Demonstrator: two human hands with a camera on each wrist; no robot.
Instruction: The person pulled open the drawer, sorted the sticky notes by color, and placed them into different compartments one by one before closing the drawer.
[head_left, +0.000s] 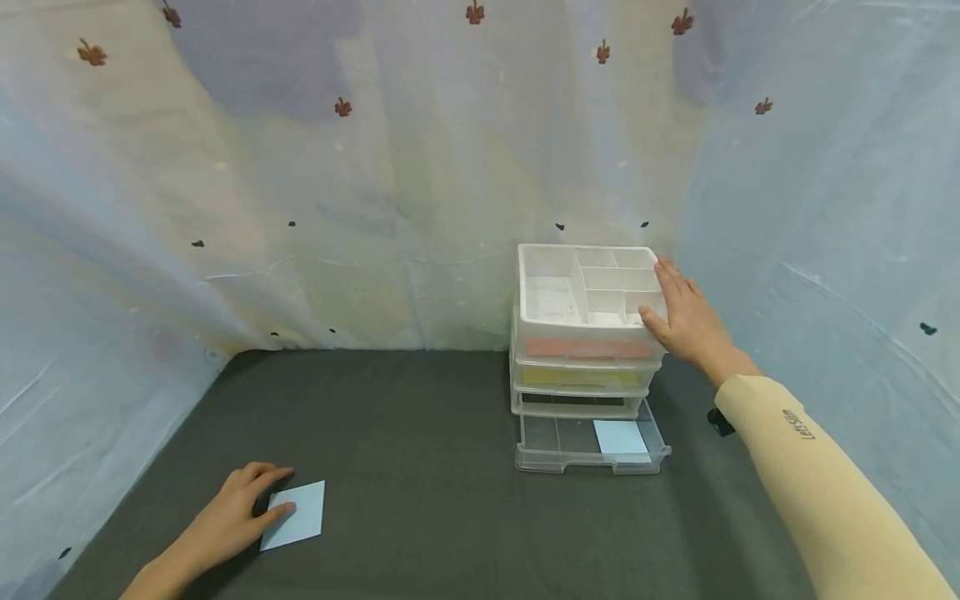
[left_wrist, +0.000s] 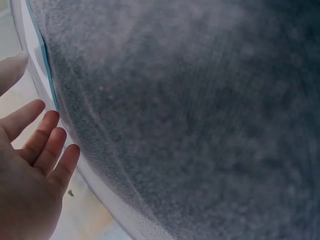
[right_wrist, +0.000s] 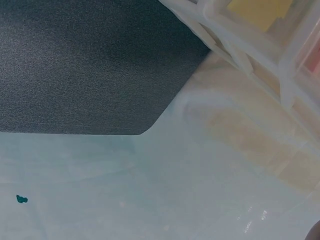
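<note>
A square light-blue paper [head_left: 303, 514] lies on the dark table at the lower left. My left hand [head_left: 234, 518] is over its left side, the thumb touching the paper and the fingers loosely extended. The left wrist view shows this hand [left_wrist: 32, 165] with thumb and fingers apart, near the paper's edge [left_wrist: 46, 60]. On the right stands a white drawer organizer [head_left: 592, 327]; my right hand [head_left: 693, 327] rests on its upper right edge, fingers fairly straight. Its lowest clear drawer [head_left: 558, 458] is pulled out, with another light-blue paper [head_left: 621, 439] inside.
Pink paper [head_left: 588, 347] and yellow paper [head_left: 581, 377] show through the organizer's closed upper drawers. Its top is a divided tray [head_left: 551, 292]. A patterned curtain [head_left: 420, 167] hangs behind and beside the dark table [head_left: 420, 500].
</note>
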